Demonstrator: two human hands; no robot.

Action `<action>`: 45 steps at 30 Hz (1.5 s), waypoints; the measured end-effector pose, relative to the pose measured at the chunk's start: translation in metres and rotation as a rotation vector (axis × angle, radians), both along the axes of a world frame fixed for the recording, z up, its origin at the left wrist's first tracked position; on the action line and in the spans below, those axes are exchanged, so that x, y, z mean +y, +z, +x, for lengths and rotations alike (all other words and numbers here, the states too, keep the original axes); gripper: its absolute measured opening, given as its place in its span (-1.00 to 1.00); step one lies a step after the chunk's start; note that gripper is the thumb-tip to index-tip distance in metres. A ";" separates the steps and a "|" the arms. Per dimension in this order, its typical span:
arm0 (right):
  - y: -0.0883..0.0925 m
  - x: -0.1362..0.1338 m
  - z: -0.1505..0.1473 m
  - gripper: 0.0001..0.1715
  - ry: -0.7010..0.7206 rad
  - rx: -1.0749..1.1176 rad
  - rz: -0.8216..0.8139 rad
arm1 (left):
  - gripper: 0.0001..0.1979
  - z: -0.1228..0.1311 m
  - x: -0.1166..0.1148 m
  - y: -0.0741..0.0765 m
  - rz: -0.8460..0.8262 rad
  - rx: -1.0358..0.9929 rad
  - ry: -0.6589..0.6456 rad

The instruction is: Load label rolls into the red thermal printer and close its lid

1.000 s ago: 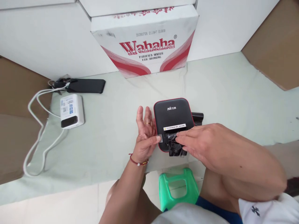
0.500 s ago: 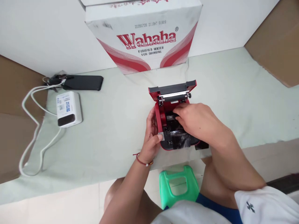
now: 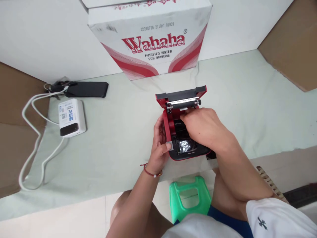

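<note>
A red and black portable printer [image 3: 169, 127] rests on the cloth with its lid [image 3: 182, 96] raised, showing a dark roller and a pale strip. My left hand [image 3: 159, 145] grips its left side, thumb on the grey corner piece and fingers behind the wall. Inside the compartment lies shiny black plastic film [image 3: 187, 145], crumpled toward the front. My right hand [image 3: 199, 125] reaches in from the right with bent fingers at the back of the compartment; the fingertips and whatever they pinch are mostly hidden. Part of a black object [image 3: 211, 155] shows under my right wrist.
A Wahaha water carton [image 3: 153, 43] stands behind the printer. To the left lie a white power bank [image 3: 72, 117] with a looped white cable [image 3: 37, 138], a black phone [image 3: 88, 89] and keys [image 3: 55, 87]. A green stool [image 3: 173, 201] stands below the table edge.
The black film's front end, which lay over the printer's front edge, has drawn back inside, exposing the front rim. My right hand has shifted slightly left; my left hand keeps its hold.
</note>
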State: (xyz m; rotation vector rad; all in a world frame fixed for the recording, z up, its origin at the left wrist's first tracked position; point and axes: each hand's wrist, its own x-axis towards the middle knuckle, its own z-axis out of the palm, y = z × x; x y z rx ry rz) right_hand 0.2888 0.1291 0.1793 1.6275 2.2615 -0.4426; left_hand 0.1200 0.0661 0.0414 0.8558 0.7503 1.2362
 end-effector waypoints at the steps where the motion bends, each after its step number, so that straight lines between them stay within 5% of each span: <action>1: -0.002 -0.001 0.002 -0.54 0.005 0.024 0.016 | -0.05 0.000 0.000 0.000 0.000 0.003 0.005; 8: 0.023 -0.023 0.039 -0.57 0.079 0.325 0.067 | -0.08 -0.003 0.001 -0.004 0.008 0.013 -0.012; 12: 0.040 -0.030 0.088 -0.53 -0.073 0.446 0.222 | -0.08 -0.004 0.001 -0.003 -0.010 0.001 -0.010; 15: 0.028 -0.021 0.120 -0.54 -0.249 0.219 0.281 | -0.06 -0.004 0.003 -0.002 -0.033 0.000 -0.009; 19: -0.005 0.004 0.131 -0.65 -0.325 -0.084 -0.038 | -0.08 -0.004 0.004 -0.003 -0.016 0.000 0.005; 22: -0.020 0.018 0.124 -0.61 -0.291 -0.105 -0.200 | -0.09 -0.004 0.005 -0.003 -0.008 0.005 0.000; 27: -0.022 0.017 0.113 -0.45 -0.222 0.023 -0.102 | -0.08 -0.005 0.005 -0.002 -0.034 -0.005 -0.014; 38: -0.027 0.017 0.088 -0.75 -0.093 -0.076 -0.171 | -0.08 -0.003 0.008 0.001 -0.008 0.017 0.013; 41: -0.021 0.010 0.107 -0.66 0.000 0.129 -0.202 | -0.09 -0.003 0.008 -0.001 -0.008 0.002 0.018; 45: 0.009 -0.009 0.132 -0.69 0.145 0.505 -0.229 | -0.06 -0.004 0.009 -0.004 -0.007 0.005 0.012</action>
